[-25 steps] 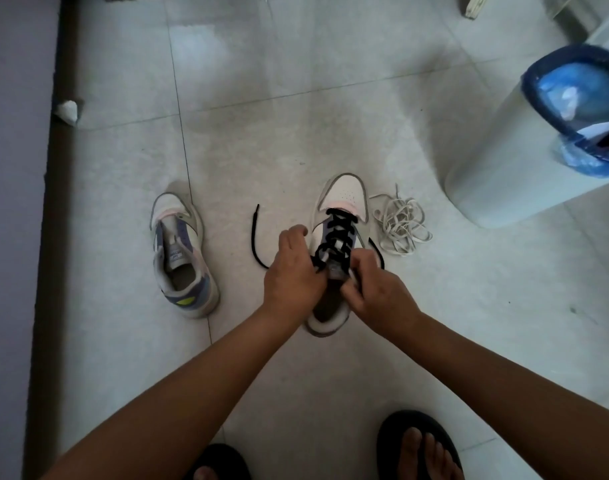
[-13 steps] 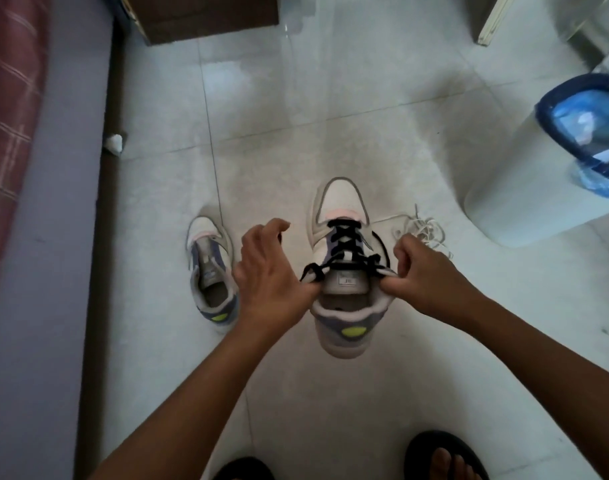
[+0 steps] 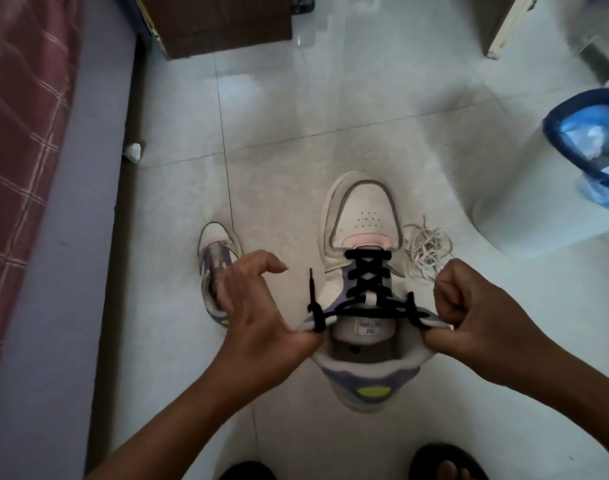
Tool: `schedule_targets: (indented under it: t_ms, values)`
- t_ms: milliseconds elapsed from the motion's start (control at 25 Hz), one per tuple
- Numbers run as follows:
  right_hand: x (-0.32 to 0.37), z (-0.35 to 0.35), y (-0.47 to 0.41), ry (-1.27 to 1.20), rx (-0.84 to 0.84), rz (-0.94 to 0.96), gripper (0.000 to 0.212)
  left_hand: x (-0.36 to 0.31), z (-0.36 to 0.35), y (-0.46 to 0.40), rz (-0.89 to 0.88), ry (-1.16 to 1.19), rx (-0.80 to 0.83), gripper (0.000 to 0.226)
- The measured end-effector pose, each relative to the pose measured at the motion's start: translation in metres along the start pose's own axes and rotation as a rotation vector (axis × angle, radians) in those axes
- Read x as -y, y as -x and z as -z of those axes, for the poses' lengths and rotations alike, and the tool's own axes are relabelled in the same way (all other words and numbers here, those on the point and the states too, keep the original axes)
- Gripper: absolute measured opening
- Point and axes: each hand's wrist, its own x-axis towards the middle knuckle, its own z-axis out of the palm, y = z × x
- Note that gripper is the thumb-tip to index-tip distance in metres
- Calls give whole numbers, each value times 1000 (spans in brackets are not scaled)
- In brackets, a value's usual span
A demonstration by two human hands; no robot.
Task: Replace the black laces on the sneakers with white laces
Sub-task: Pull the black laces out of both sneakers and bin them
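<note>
- Two sneakers are in view: the laced sneaker (image 3: 365,271) is held up off the floor between both hands, toe pointing away; the second sneaker (image 3: 215,268) lies on the floor (image 3: 330,116) to its left, partly behind the left hand, with no lace visible on it.
- Left hand (image 3: 258,313): the thumb presses the left edge of the collar, just by the loose end of the black lace (image 3: 365,282); the other fingers are spread and only lightly curled, holding nothing.
- Right hand (image 3: 476,317): fingers curled tight, pinching the right collar edge where the lace's other end comes out.
- Black lace is still crossed through most eyelets; its left tip stands up free above the collar.
- White laces (image 3: 426,251) lie in a loose tangle on the floor, just right of the held sneaker, near a white bin (image 3: 524,209).
- Handling, as I judge it: the lace is soft, light and limp, so pulling the crossings one at a time from the top should free it; the stiff tip is the best place to pinch.
- Sneaker body looks light with a padded, pliable collar; holding it firmly by the collar or heel should stop it twisting as the lace drags through.
</note>
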Motion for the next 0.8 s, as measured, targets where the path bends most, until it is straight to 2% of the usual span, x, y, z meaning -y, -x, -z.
schedule_targets:
  t_ms: [80, 120, 240, 280, 360, 400, 480, 600, 680, 720, 800]
  values:
    - [-12, -3, -11, -13, -36, -35, 39, 1, -18, -8, 63, -12, -7, 68]
    - [-18, -6, -20, 9, -59, -55, 41, -1, -28, -14, 84, -23, 41, 64]
    - [-30, -26, -46, 150, -45, -37, 40, -6, -56, -36, 217, -163, 372, 39]
    - [-32, -32, -53, 161, -42, -28, 40, -7, -65, -41, 209, -275, 418, 31]
    - [-41, -36, -61, 129, -73, -24, 38, -4, -76, -41, 94, -471, 359, 28]
    - [-49, -33, -63, 88, -77, -33, 37, -2, -78, -39, 37, -494, 304, 31]
    - [-70, -22, -61, -22, -35, -57, 41, 10, -77, -38, 8, -387, 234, 42]
    - [-94, -20, -49, -15, 70, -77, 48, 33, -78, -33, 174, -255, 361, 62]
    - [-107, -35, -44, -20, 101, -91, 45, 45, -87, -26, 318, -184, 471, 59]
    - [-112, -44, -45, -17, 122, -98, 43, 51, -93, -21, 335, -187, 496, 53]
    - [-120, -57, -58, 22, 158, -109, 38, 64, -108, -18, 207, -315, 475, 36]
